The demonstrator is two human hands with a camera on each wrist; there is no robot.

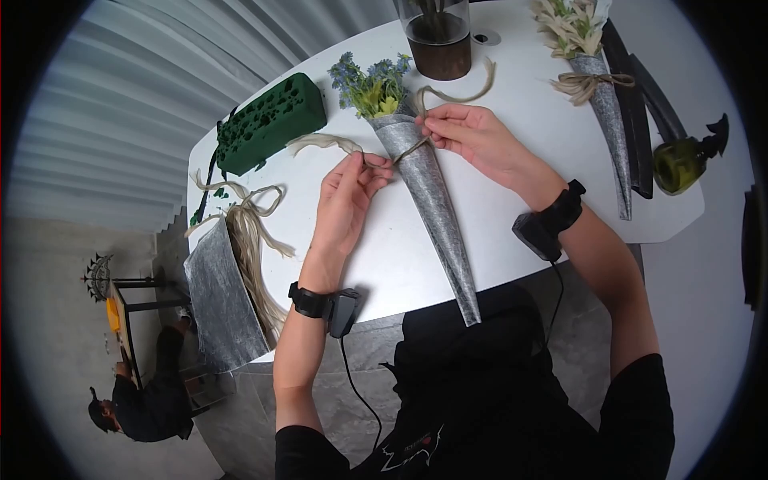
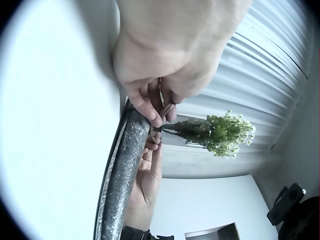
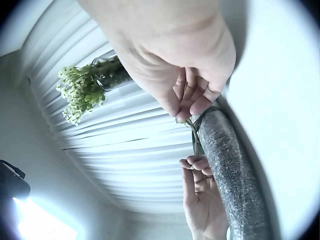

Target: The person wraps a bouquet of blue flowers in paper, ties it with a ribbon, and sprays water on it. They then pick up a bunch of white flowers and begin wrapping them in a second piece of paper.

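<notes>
A grey paper cone (image 1: 432,200) holding blue flowers (image 1: 370,84) lies on the white table, its narrow tip over the front edge. Raffia strands (image 1: 412,150) cross the cone below its opening. My left hand (image 1: 344,200) pinches one raffia end at the cone's left side, and my right hand (image 1: 484,144) pinches the other at its right. In the left wrist view, the fingers of my left hand (image 2: 165,60) meet at the edge of the cone (image 2: 125,175). The right wrist view shows my right hand (image 3: 180,60) pinching raffia beside the cone (image 3: 232,175).
Green floral foam (image 1: 272,124) sits at the back left, with loose raffia (image 1: 252,232) and grey paper (image 1: 224,296) nearer. A glass vase (image 1: 438,48) stands at the back. A second wrapped bouquet (image 1: 608,120) and a green spray bottle (image 1: 680,164) lie right. Someone (image 1: 148,400) is off to the left.
</notes>
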